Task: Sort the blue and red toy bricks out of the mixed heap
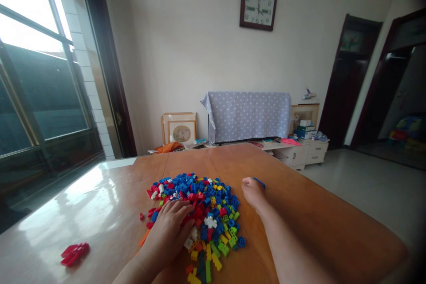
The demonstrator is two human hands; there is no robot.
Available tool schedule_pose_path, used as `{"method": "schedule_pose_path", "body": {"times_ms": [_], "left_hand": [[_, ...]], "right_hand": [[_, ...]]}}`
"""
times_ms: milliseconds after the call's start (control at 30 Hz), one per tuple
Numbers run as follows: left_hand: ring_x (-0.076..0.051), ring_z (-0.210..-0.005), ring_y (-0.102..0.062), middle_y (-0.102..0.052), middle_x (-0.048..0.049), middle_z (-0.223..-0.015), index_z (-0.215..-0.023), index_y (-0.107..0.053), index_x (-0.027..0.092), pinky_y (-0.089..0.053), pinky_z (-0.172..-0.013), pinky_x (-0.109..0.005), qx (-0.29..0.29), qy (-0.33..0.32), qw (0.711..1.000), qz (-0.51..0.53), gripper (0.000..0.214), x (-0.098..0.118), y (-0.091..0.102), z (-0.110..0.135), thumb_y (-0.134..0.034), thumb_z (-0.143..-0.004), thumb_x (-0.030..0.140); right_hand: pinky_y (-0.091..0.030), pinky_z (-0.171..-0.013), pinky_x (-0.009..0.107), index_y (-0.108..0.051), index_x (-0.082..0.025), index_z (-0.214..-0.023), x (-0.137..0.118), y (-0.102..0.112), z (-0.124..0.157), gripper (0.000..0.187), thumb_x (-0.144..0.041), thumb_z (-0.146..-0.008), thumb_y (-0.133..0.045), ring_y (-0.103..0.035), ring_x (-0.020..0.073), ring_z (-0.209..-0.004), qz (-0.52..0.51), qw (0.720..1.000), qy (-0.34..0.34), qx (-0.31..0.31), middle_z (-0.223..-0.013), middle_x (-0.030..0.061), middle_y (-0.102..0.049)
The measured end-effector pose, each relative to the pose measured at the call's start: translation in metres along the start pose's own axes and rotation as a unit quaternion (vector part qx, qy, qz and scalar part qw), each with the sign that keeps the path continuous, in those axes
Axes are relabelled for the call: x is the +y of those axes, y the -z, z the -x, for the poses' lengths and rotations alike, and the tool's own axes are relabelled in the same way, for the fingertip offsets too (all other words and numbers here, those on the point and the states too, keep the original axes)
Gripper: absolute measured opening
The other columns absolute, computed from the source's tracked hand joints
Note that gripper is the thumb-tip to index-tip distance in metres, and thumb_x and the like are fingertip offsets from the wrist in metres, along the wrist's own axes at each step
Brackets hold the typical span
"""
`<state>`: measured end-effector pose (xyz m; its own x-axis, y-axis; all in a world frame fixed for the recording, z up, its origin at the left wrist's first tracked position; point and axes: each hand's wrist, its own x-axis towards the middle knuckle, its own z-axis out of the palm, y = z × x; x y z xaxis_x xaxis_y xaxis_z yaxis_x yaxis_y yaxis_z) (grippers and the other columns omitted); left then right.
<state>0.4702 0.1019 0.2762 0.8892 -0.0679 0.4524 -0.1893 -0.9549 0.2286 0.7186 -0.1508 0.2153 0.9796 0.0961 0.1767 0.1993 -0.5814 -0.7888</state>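
A heap of small plastic building bricks [203, 206] in blue, red, yellow, green and white lies on the wooden table [316, 222]. My left hand [171, 222] rests palm down on the near left part of the heap, fingers stretched out over red bricks. My right hand [253, 191] lies on the table just right of the heap, fingers closed around a thin blue brick piece [259, 182] that sticks out past them. A separate red brick assembly [75, 254] sits alone at the near left of the table.
Beyond the table's far edge stand a low white cabinet [299, 153], a box draped in a dotted cloth [248, 115] and framed pictures [179, 131] against the wall. A large window [36, 75] is at the left, doorways at the right.
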Motion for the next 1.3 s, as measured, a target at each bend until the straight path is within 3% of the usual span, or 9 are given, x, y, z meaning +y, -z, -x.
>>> {"method": "schedule_pose_path", "body": {"times_ms": [167,333,433,567,700,900,1067,1300], "left_hand": [[-0.029,-0.119,-0.060,-0.067,-0.0085,-0.127,-0.124,-0.069,0.030,-0.052,-0.100,-0.048,-0.003,-0.002,1.000,0.003,0.032,0.001,0.000,0.000,-0.053,-0.097,0.039],[-0.029,-0.117,-0.060,-0.067,-0.0085,-0.126,-0.125,-0.068,0.030,-0.052,-0.100,-0.048,0.002,0.003,1.000,0.016,0.032,0.004,0.001,0.000,-0.054,-0.097,0.039],[-0.030,-0.121,-0.058,-0.065,-0.0087,-0.131,-0.128,-0.066,0.030,-0.050,-0.102,-0.050,0.014,0.009,1.000,0.013,0.036,0.003,-0.002,0.001,-0.055,-0.096,0.043],[-0.032,-0.129,-0.052,-0.059,-0.0088,-0.140,-0.137,-0.058,0.031,-0.044,-0.109,-0.056,0.008,0.019,1.000,0.000,0.048,0.002,-0.007,0.004,-0.057,-0.094,0.052],[-0.034,-0.133,-0.048,-0.057,-0.0079,-0.142,-0.142,-0.054,0.034,-0.043,-0.109,-0.057,-0.016,0.028,0.999,0.002,0.054,0.006,-0.006,0.005,-0.057,-0.093,0.055],[-0.033,-0.129,-0.050,-0.060,-0.0079,-0.136,-0.137,-0.059,0.034,-0.045,-0.106,-0.052,-0.024,0.025,0.999,0.014,0.048,0.015,0.002,0.006,-0.061,-0.091,0.049],[-0.033,-0.128,-0.051,-0.061,-0.0079,-0.133,-0.135,-0.060,0.034,-0.046,-0.106,-0.050,-0.031,0.020,0.999,0.025,0.046,0.017,0.003,0.005,-0.062,-0.090,0.045],[-0.031,-0.125,-0.053,-0.062,-0.0077,-0.131,-0.133,-0.061,0.033,-0.046,-0.106,-0.048,-0.035,0.012,0.998,0.056,0.045,0.020,0.005,0.005,-0.064,-0.090,0.041]], "right_hand": [[-0.049,-0.097,0.028,-0.062,-0.018,-0.129,0.006,0.002,-0.005,0.046,-0.027,-0.085,-0.050,-0.065,0.0219,-0.120,0.010,1.000,-0.010,0.014,-0.129,0.0122,-0.068],[-0.048,-0.097,0.028,-0.060,-0.017,-0.131,-0.001,0.003,0.000,0.046,-0.027,-0.087,-0.048,-0.062,0.0211,-0.123,0.030,1.000,0.005,0.002,-0.134,0.0129,-0.066],[-0.048,-0.092,0.028,-0.065,-0.020,-0.122,-0.011,0.002,0.008,0.038,-0.028,-0.088,-0.051,-0.066,0.0215,-0.114,0.056,0.998,0.023,-0.015,-0.124,0.0110,-0.070],[-0.046,-0.077,0.030,-0.072,-0.022,-0.089,-0.023,-0.005,0.021,0.022,-0.037,-0.086,-0.058,-0.068,0.0245,-0.095,0.104,0.992,0.041,-0.049,-0.096,0.0091,-0.075],[-0.042,-0.071,0.029,-0.069,-0.022,-0.072,-0.032,-0.012,0.030,0.026,-0.044,-0.085,-0.062,-0.066,0.0247,-0.090,0.131,0.986,0.065,-0.078,-0.086,0.0092,-0.072],[-0.044,-0.074,0.030,-0.073,-0.022,-0.083,-0.041,-0.026,0.036,0.024,-0.041,-0.087,-0.058,-0.066,0.0246,-0.088,0.109,0.983,0.111,-0.097,-0.093,0.0098,-0.070],[-0.048,-0.080,0.027,-0.074,-0.021,-0.098,-0.048,-0.037,0.041,0.025,-0.035,-0.089,-0.055,-0.068,0.0207,-0.092,0.034,0.979,0.156,-0.126,-0.096,0.0056,-0.074],[-0.052,-0.091,0.030,-0.072,-0.020,-0.112,-0.062,-0.043,0.052,0.034,-0.037,-0.091,-0.051,-0.068,0.0213,-0.102,-0.059,0.967,0.200,-0.148,-0.111,0.0072,-0.073]]}}
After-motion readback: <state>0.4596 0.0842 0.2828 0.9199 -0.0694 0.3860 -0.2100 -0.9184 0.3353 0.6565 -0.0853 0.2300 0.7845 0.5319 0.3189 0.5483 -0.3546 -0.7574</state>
